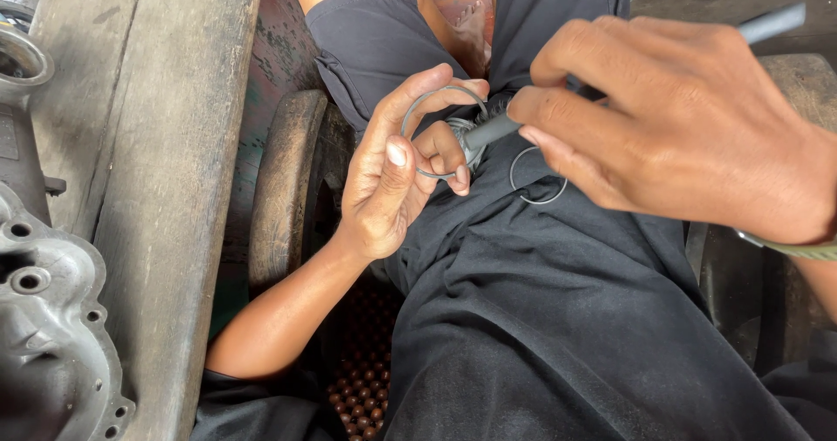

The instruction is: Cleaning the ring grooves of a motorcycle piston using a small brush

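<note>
Grip: the left hand (392,175) is closed around a thin grey metal ring (436,101), thumb and fingers pinching it upright over the lap, with a small metal part (462,136) tucked against its fingertips. The right hand (689,118) is clenched on a grey rod-shaped tool (497,129), whose tip meets that part at the ring's 4 o'clock; the tool's far end shows past the knuckles at 1 o'clock. A second loose ring (536,179) lies on the black trousers (558,319) just below the tool. At 9 o'clock from the left hand stands a worn wooden beam (166,188), and beyond it, at the frame's left edge, a grey cast-metal casing (44,336) with bolt holes. A curved wooden block (283,188) sits between beam and forearm.
</note>
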